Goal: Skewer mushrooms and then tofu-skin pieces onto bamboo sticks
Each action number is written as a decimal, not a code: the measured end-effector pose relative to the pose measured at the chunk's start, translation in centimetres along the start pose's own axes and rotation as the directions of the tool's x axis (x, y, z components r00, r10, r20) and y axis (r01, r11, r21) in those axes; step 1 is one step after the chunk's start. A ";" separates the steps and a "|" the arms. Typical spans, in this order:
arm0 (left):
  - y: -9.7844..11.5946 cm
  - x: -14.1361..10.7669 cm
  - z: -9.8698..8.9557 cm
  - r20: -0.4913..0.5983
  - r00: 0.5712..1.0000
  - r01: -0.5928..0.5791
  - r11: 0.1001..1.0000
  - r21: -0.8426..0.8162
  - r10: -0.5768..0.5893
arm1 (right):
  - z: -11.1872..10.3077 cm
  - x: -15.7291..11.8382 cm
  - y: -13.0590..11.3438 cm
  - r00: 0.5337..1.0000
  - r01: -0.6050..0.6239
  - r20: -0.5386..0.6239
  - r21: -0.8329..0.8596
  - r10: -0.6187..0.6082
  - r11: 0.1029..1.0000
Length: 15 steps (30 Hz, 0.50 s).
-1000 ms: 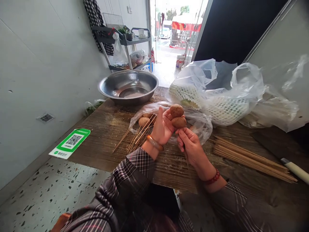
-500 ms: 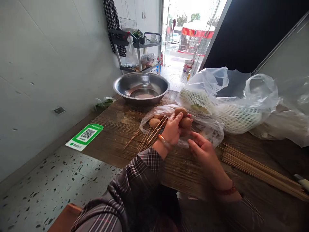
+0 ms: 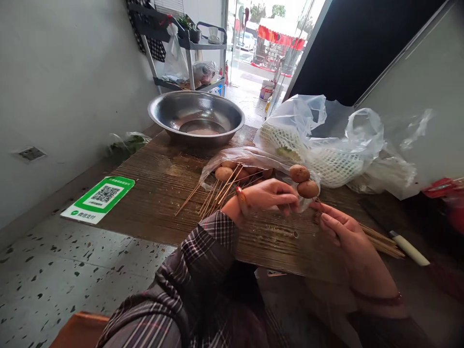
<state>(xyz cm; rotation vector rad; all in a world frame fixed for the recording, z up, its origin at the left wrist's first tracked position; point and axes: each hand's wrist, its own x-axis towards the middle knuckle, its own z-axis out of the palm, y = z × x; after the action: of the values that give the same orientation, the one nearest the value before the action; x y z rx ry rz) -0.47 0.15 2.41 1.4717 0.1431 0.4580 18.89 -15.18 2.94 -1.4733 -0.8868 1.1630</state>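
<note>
From the head view, I see the right hand [image 3: 348,234] pinching a skewer [image 3: 318,199] between its fingers, two brown, round pieces [image 3: 308,189] stacked on it above the table [image 3: 275,241]; the left hand's [image 3: 268,195] fingers hang loosely bent nearby.

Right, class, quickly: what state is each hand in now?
Left hand: loosely open, fingers bent, nothing visible in its grip.
Right hand: closed, pinching a thin stick just below two brown potato-like pieces.
</note>
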 end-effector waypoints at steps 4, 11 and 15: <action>1.0 0.0 -1.0 -0.519 0.851 -0.224 0.947 -0.229 0.076 | -0.3 0.1 1.1 0.999 -0.022 0.030 0.062 0.021 0.998; 1.1 0.2 -1.6 -0.824 0.555 -0.522 0.820 -0.235 0.118 | 5.9 2.1 1.6 0.968 -0.173 0.219 0.239 0.120 0.955; 0.9 0.2 -2.0 -0.854 0.510 -0.541 0.810 -0.226 0.102 | 8.8 5.6 0.5 0.983 -0.142 0.168 0.399 0.080 0.906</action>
<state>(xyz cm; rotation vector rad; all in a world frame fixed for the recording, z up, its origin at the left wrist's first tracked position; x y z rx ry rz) -1.25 2.06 3.13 0.6734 0.4528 1.4078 11.87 -7.71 1.05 -1.1136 -0.6106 1.4587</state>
